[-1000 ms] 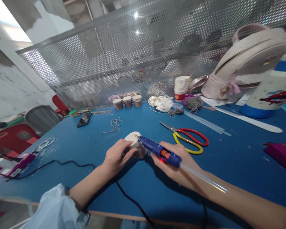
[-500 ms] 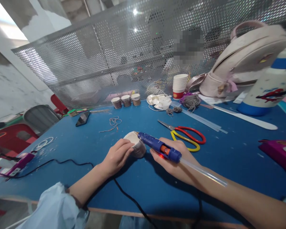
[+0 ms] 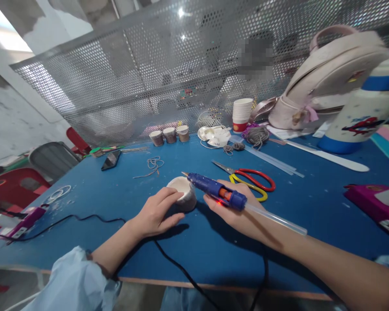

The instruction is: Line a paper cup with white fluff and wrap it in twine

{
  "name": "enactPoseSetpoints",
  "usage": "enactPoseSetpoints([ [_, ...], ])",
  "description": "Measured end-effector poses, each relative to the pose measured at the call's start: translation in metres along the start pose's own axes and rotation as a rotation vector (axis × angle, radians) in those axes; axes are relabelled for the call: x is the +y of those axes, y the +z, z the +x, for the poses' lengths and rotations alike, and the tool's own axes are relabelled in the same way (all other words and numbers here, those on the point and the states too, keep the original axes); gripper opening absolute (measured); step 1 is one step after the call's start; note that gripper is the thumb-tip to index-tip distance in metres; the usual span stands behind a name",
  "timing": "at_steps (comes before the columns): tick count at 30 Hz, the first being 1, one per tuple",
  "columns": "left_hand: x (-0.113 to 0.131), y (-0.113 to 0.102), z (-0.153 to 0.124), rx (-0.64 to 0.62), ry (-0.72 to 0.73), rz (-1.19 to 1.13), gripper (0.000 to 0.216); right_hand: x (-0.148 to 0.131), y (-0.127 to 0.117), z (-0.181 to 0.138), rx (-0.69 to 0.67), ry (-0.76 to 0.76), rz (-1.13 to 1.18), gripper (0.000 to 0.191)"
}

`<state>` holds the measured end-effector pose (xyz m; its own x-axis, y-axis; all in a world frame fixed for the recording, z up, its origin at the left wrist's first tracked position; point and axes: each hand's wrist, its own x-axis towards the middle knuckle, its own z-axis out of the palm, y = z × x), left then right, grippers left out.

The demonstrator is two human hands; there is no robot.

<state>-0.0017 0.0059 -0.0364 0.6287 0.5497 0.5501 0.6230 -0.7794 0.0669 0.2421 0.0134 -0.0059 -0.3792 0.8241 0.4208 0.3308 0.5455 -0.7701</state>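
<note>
My right hand is closed around a blue hot glue gun with a clear glue stick poking out of its back. The gun's nozzle hovers just above the rim of a small white paper cup standing bottom-up on the blue table. My left hand rests against the cup's left side, fingers curled on its wall and steadying it. A black cord runs from under my hands off the table's near edge.
Red and yellow scissors lie just behind my right hand. Three brown-wrapped cups, a stack of paper cups, grey twine, a phone, a pink bag and a bottle line the back, before a perforated metal screen. A magenta box sits right.
The glue gun's nozzle has lifted slightly off the cup's rim. My left hand has slid a little lower down the cup's side. The view has shifted slightly.
</note>
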Motion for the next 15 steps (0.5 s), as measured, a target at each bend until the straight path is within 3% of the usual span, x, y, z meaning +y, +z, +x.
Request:
enactPoseSetpoints([
  [3,0.004,-0.002,0.002,0.055,-0.136,-0.017,0.029,-0.001,-0.001,0.001,-0.002,0.03,0.007,0.02],
  [6,0.009,-0.006,0.007,0.075,-0.396,-0.091,0.026,-0.002,-0.001,0.001,-0.019,0.048,0.02,0.021],
  [11,0.009,-0.019,0.016,0.098,-0.821,-0.424,0.026,0.0,0.001,0.0,-0.062,0.124,0.103,0.023],
  [15,0.004,-0.019,0.018,0.223,-0.969,-0.693,0.025,0.0,0.002,0.0,-0.132,0.201,0.188,0.024],
])
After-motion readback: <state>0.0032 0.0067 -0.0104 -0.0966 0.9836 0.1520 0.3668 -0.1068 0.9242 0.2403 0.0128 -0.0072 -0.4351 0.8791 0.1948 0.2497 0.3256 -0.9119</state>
